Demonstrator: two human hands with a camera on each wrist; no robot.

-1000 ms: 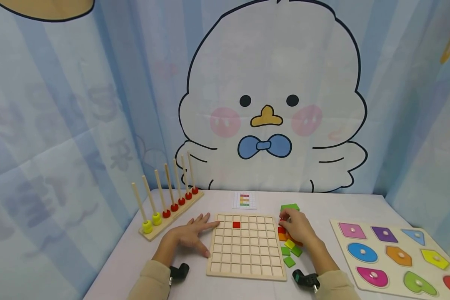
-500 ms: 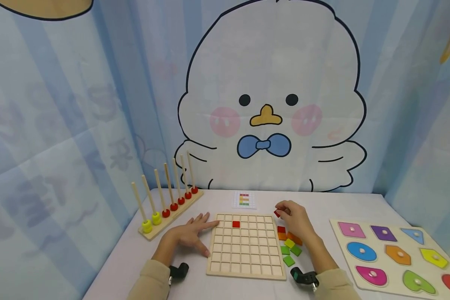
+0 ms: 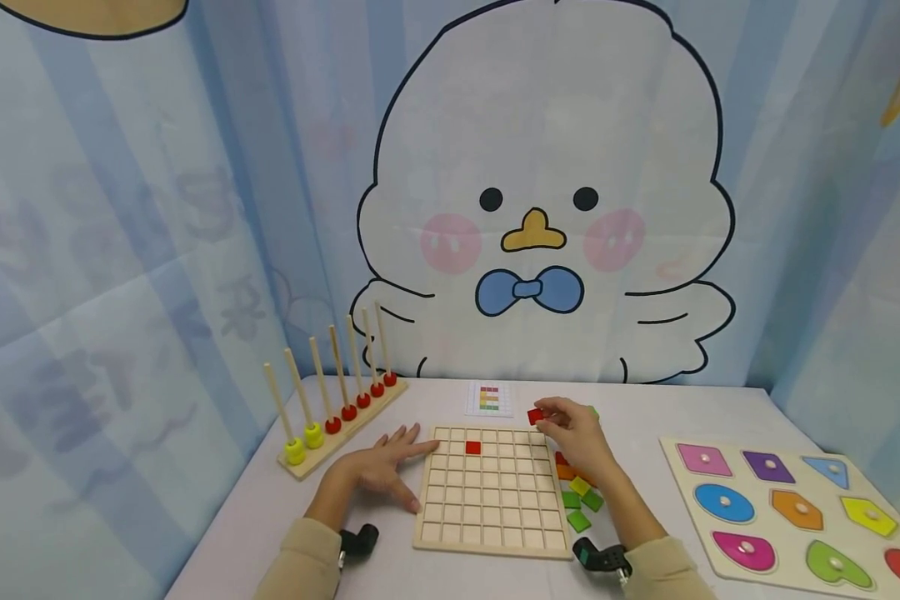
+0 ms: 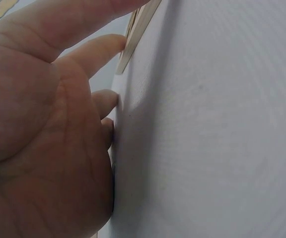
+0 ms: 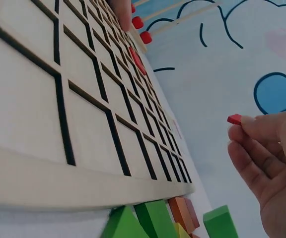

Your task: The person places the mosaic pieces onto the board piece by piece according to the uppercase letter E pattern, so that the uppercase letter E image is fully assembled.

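A wooden grid board [image 3: 491, 500] lies in the middle of the table in the head view, with one red tile [image 3: 473, 448] set in a cell near its far edge. My left hand [image 3: 377, 468] rests at the board's left side, fingers spread, index fingertip and thumb touching its edge. My right hand [image 3: 579, 429] pinches another red tile [image 5: 235, 119] between thumb and fingertips, held up over the board's far right corner. Loose green tiles [image 3: 579, 521], a yellow tile [image 3: 580, 486] and orange tiles [image 3: 566, 472] lie along the board's right side, partly hidden by the right hand.
A small printed pattern card [image 3: 489, 400] lies behind the board. To the left stands a wooden peg rack [image 3: 345, 439] with red and yellow beads. A shape puzzle board [image 3: 787, 517] with knobbed pieces lies at the right. A printed curtain [image 3: 645, 333] hangs behind the table.
My right hand has lifted a red tile from the pile and carried it left, toward the board's far right corner. The left hand stays where it was.
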